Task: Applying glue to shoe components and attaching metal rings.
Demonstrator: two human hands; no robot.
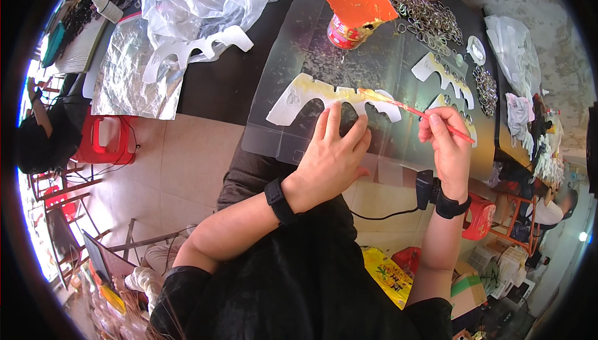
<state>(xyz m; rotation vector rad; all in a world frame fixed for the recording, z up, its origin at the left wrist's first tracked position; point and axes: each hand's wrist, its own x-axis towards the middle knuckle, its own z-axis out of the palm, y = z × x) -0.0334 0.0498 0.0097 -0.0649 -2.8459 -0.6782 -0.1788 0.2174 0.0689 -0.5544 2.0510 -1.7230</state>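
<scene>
While the left hand (330, 156) rests palm-down, fingers loosely spread and gripping nothing, the right hand (445, 134) pinches a slim red stick (418, 113). I note the white arched piece (325, 89) lying flat just beyond the left hand's fingertips, its long axis crosswise, left to right. The left hand is nearer; the right hand stands off the right end, the stick slanting leftward onto the yellow-smeared upper edge.

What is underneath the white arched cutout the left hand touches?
A translucent plastic sheet shows around the white arched cutout; anything directly beneath the cutout or the left hand is covered and cannot be seen.
</scene>
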